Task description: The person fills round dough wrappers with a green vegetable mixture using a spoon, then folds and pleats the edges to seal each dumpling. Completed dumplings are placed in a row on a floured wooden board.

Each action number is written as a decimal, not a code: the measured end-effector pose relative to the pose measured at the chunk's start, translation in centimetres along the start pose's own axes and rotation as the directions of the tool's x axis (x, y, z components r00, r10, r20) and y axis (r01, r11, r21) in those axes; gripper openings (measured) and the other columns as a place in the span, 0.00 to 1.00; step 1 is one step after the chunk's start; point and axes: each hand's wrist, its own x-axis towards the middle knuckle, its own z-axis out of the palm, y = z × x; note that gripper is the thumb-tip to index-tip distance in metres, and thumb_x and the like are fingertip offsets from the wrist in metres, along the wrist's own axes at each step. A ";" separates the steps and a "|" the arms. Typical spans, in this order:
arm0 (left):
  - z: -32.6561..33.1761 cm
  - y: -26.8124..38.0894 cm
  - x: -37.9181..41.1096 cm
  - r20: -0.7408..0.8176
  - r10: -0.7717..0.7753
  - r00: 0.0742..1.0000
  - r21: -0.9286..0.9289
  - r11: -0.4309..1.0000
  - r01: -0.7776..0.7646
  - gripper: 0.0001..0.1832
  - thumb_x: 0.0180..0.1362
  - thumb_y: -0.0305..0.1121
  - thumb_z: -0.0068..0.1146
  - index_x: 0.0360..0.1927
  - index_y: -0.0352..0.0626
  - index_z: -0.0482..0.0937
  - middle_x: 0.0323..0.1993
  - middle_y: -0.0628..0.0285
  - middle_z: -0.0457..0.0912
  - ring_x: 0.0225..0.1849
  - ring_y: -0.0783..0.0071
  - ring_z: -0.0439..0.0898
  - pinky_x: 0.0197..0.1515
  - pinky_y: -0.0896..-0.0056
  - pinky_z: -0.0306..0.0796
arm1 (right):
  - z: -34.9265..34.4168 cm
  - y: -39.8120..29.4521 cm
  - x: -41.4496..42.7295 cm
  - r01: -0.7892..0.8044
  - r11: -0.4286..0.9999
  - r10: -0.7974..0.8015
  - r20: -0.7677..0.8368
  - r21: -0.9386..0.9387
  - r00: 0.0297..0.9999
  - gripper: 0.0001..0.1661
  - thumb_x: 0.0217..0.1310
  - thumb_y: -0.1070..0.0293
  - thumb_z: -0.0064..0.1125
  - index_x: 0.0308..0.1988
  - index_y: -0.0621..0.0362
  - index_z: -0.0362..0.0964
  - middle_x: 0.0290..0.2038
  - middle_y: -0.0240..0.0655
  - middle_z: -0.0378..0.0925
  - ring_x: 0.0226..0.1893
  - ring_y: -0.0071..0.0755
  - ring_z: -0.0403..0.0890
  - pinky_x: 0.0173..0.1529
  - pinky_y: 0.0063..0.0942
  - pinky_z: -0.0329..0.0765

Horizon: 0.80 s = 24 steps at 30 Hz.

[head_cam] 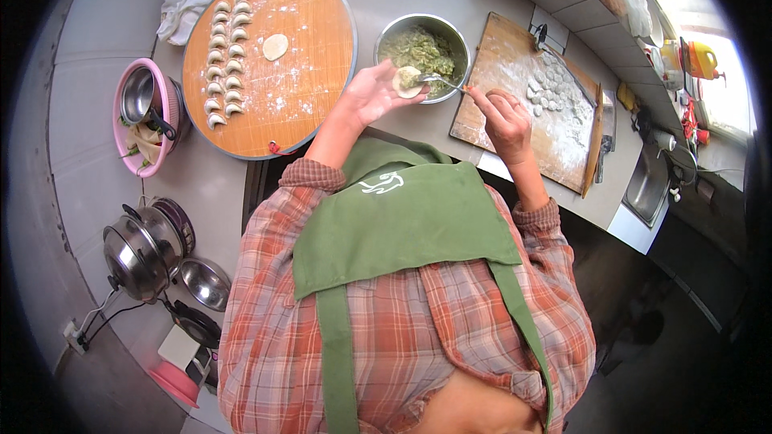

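My left hand (372,96) cradles a round dumpling wrapper (405,89) on its palm and fingers, at the near rim of a steel bowl (465,66). A metal spoon (443,81) is in my right hand (505,122), its tip touching a small heap of greenish filling on the wrapper. More green filling (422,48) sits in the bowl. Left of it is a round board (313,72) dusted with flour. Two rows of folded dumplings (233,66) lie there beside a single flat wrapper (275,47).
At right, a floury wooden board (482,108) carries small dough pieces (550,81) and a rolling pin (593,141). Past it are a cleaver (605,132) and a sink (648,187). A pink basin (163,154) and a steel pot (136,259) stand at left.
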 end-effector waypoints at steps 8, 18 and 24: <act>0.1 -0.1 -0.5 0.031 0.081 0.996 0.125 0.989 -0.084 0.29 0.76 0.43 0.28 0.61 0.22 0.62 0.58 0.36 0.72 0.59 0.39 0.74 0.63 0.41 0.72 | -1.1 -0.6 1.4 -0.218 0.930 0.226 0.006 0.295 0.974 0.25 0.46 0.86 0.57 0.45 0.52 0.82 0.28 0.36 0.80 0.28 0.35 0.81 0.33 0.30 0.77; -0.4 -0.3 -0.6 0.054 0.096 0.994 0.093 0.990 -0.101 0.31 0.76 0.44 0.28 0.58 0.17 0.65 0.56 0.35 0.72 0.59 0.39 0.75 0.64 0.44 0.72 | -0.7 -1.3 2.4 -0.097 0.982 0.090 0.051 0.163 0.995 0.21 0.48 0.83 0.59 0.43 0.52 0.82 0.27 0.36 0.79 0.26 0.37 0.80 0.29 0.32 0.76; -0.3 -0.7 -0.5 0.039 0.147 0.988 0.046 0.988 -0.149 0.31 0.76 0.44 0.27 0.58 0.16 0.64 0.56 0.33 0.71 0.60 0.38 0.73 0.65 0.44 0.71 | -0.7 -1.9 2.0 -0.263 0.906 0.243 0.102 0.331 0.965 0.17 0.48 0.81 0.62 0.40 0.53 0.82 0.22 0.36 0.78 0.22 0.37 0.79 0.27 0.31 0.74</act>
